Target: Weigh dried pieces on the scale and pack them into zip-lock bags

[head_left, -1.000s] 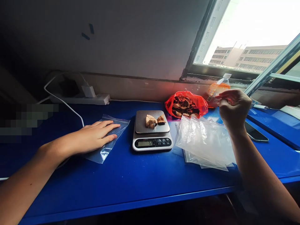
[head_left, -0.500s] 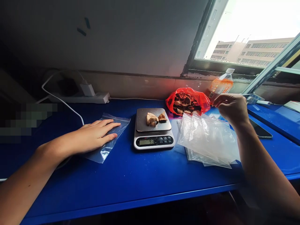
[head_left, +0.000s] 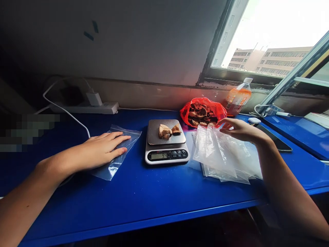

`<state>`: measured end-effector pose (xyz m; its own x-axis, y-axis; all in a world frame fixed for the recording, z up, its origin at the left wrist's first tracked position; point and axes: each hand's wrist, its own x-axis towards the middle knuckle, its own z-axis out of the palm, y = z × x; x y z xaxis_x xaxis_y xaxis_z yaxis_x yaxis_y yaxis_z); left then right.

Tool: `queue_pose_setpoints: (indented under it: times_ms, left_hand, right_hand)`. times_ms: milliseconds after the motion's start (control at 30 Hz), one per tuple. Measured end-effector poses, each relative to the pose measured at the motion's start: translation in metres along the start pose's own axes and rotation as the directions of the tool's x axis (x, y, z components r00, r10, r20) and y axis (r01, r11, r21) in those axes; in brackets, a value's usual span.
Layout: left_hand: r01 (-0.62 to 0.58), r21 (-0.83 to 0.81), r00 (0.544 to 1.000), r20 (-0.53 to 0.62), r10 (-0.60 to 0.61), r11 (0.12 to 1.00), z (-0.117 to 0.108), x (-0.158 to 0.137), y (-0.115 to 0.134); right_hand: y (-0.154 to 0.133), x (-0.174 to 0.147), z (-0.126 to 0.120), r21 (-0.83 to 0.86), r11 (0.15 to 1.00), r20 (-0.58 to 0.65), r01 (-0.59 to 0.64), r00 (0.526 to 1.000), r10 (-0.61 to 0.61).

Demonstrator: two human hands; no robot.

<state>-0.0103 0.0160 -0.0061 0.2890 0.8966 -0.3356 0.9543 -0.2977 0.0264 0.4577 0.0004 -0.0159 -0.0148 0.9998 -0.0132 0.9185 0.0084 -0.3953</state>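
My left hand (head_left: 106,147) lies flat with its fingers apart on a clear zip bag (head_left: 128,137) at the left of the blue table. To the right of it, a digital kitchen scale (head_left: 166,141) bears a few pale brown dried pieces (head_left: 165,131), and its display seems to read 9.4. Over a fanned stack of clear zip bags (head_left: 218,154) hovers my right hand (head_left: 240,130), fingers loosely bent and apart, nothing visible in them. Its fingertips are near the rim of a red plastic bag (head_left: 185,115) full of darker dried slices (head_left: 202,111).
An orange drink bottle (head_left: 239,97) stands behind the red bag by the window. A dark phone or tablet (head_left: 276,139) lies beyond my right wrist. A white power strip (head_left: 106,108) with a charger and cable (head_left: 79,120) runs along the wall at left.
My right hand has come down and left towards the red bag, its closed fingers now loosened. The scale's reading went from about 9.3 to 9.4. My left hand stays on the zip bag.
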Motion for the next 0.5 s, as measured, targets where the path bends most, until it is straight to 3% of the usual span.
queue_pose_setpoints:
  times_ms: [167, 333, 500]
  left_hand:
    - [-0.014, -0.016, 1.000, 0.006, 0.014, 1.000, -0.001, -0.002, 0.002]
    - [0.016, -0.050, 1.000, 0.017, -0.016, 0.999, 0.001, -0.002, -0.002]
    - [0.003, -0.060, 1.000, -0.011, -0.004, 0.998, 0.005, 0.001, -0.006]
  right_hand:
    - [-0.043, 0.000, -0.005, -0.117, 0.972, -0.114, 0.204, 0.969, -0.217]
    - [-0.107, 0.027, 0.019, -0.027, 0.875, -0.099, 0.484, 0.869, -0.484]
    - [-0.135, 0.056, 0.041, 0.022, 0.821, -0.064, 0.570, 0.821, -0.568]
